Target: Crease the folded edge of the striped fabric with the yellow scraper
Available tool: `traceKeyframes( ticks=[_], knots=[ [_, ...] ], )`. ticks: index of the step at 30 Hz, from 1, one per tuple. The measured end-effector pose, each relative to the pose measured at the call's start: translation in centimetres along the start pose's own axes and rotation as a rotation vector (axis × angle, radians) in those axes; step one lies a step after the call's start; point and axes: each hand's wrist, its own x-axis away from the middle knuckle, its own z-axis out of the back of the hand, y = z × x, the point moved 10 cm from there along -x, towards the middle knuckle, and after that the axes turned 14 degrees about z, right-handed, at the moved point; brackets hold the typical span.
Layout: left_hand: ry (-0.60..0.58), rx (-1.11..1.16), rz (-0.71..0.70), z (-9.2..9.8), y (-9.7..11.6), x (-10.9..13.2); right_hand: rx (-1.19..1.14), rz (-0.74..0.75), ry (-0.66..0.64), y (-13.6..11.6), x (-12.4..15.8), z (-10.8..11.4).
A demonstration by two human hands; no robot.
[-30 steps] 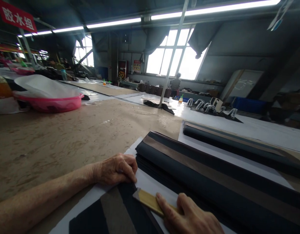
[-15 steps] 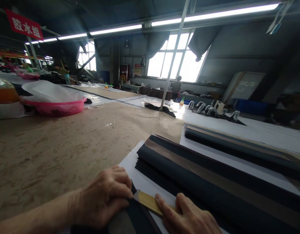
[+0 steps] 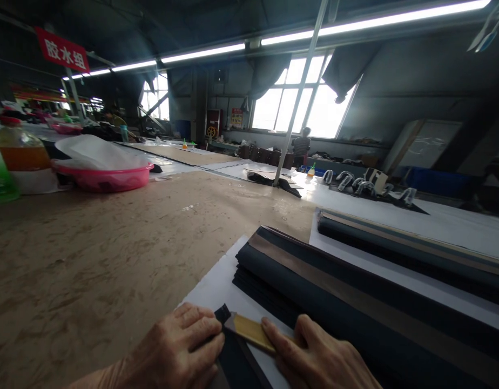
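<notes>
My left hand [image 3: 182, 346] is closed, its fingers bent down on the end of a dark strip of material [image 3: 237, 354] with a brownish band. My right hand [image 3: 320, 351] grips a flat yellow scraper [image 3: 254, 330] with its index finger stretched along the top. The scraper's bevelled, greyish tip rests at the strip's edge, just right of my left fingertips. Under the strip lies white paper [image 3: 209, 281]. Beside my right hand is a stack of folded dark strips [image 3: 314, 270] with a brown band along the top. The strip's near part runs out of view.
A second dark stack [image 3: 395, 240] lies farther right. On the brown tabletop [image 3: 112, 254], a pink basin [image 3: 112, 178] holds translucent sheeting, beside a bottle of orange liquid [image 3: 25, 154] and a green bottle [image 3: 2, 175]. A pole [image 3: 300, 97] rises ahead. A person [image 3: 301, 145] is near the window.
The view has turned slightly left, so the scene sits farther right. My left hand has drawn a little nearer, showing more of the strip's end. The scraper stays close to the same spot.
</notes>
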Motion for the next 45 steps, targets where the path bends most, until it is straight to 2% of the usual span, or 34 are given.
traceKeyframes(
  ticks=[11,26,33,36,38,40,42,45],
  knots=[
    [0.026,-0.044,-0.066,-0.1,0.6,0.5,-0.002,0.002,-0.023,0.2,-1.0,-0.1],
    [-0.003,-0.041,-0.06,-0.4,0.4,0.3,-0.081,-0.024,-0.051,0.6,-1.6,-0.4],
    [-0.052,-0.006,-0.029,-1.0,0.2,0.4,-0.132,-0.039,-0.143,0.6,-2.2,-1.3],
    [-0.043,0.008,-0.034,-0.3,0.7,-0.1,-0.188,-0.074,-0.2,0.6,-2.3,-1.8],
    [-0.1,0.01,-0.011,0.2,1.1,-0.8,-0.239,-0.096,-0.223,0.5,-2.6,-2.1],
    [-0.217,-0.004,0.037,0.4,1.4,-1.5,-0.319,-0.146,-0.174,0.8,-3.2,-1.8],
    [-0.309,-0.021,0.084,0.4,1.5,-1.8,-0.481,-0.211,-0.072,1.3,-4.0,-1.1],
    [-0.3,0.011,0.087,0.7,1.7,-1.7,-0.697,-0.319,0.069,2.3,-4.6,0.7]
  ],
)
